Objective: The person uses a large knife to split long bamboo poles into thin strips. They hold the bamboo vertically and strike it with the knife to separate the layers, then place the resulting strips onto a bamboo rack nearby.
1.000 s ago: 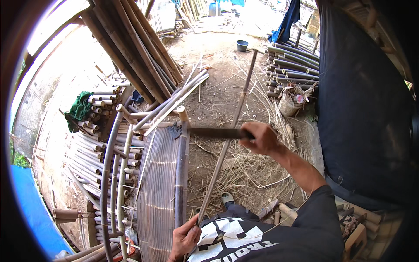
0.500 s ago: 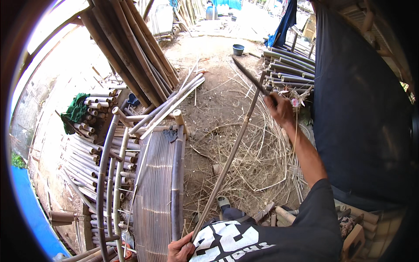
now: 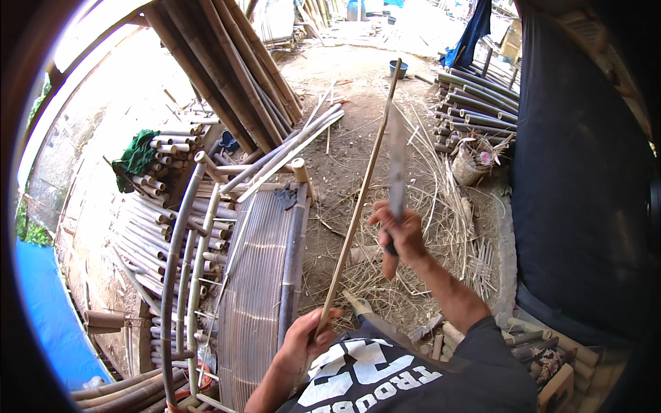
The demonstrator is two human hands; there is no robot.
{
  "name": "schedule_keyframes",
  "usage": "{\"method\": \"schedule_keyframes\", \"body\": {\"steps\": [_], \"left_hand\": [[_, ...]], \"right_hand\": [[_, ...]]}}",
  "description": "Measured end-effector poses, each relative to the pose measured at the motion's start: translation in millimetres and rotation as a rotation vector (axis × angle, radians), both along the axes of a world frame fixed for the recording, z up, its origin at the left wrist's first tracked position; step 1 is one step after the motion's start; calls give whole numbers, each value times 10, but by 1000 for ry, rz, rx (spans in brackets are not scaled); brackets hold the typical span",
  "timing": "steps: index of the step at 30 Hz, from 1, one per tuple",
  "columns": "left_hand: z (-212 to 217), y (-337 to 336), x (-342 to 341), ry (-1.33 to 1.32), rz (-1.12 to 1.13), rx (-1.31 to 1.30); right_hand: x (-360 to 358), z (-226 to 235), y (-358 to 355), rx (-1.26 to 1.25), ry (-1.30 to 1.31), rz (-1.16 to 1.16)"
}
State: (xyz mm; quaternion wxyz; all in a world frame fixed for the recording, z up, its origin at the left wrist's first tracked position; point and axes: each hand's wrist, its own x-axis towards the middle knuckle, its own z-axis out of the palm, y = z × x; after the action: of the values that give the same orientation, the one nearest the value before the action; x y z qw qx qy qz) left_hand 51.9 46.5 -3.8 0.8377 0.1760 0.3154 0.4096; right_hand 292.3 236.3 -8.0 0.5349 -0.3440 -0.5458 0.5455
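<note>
Gripping a long bamboo strip (image 3: 358, 199) near its lower end, the left hand (image 3: 306, 341) sits at about 6 o'clock in the head view, fingers curled tight around the strip just above the person's dark printed shirt. From there the strip runs up towards 12 o'clock, and its far tip ends near a dark bowl (image 3: 398, 69) on the ground. The right hand (image 3: 399, 234), just right of centre, is clenched on the handle of a long knife (image 3: 397, 162), whose blade stands nearly upright just beside the strip; whether the edge touches the strip cannot be told.

As for progress, the strip looks long and slim already, and loose shavings and thin slivers (image 3: 441, 206) litter the bare earth at 3 o'clock, so a good deal of trimming seems done. With the blade raised beside the strip, more shaving along its length looks to be left.

At 7 o'clock a curved frame of bent poles carries a panel of fine slats (image 3: 255, 289). Cut bamboo tubes (image 3: 158, 220) lie stacked at 9 o'clock, and long bamboo poles (image 3: 227, 62) lean at 11 o'clock.
</note>
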Motion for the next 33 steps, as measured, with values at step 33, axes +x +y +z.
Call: {"method": "schedule_keyframes", "body": {"steps": [33], "left_hand": [[86, 60, 177, 594, 276, 103]], "right_hand": [[-215, -222, -195, 869, -1044, -79]]}}
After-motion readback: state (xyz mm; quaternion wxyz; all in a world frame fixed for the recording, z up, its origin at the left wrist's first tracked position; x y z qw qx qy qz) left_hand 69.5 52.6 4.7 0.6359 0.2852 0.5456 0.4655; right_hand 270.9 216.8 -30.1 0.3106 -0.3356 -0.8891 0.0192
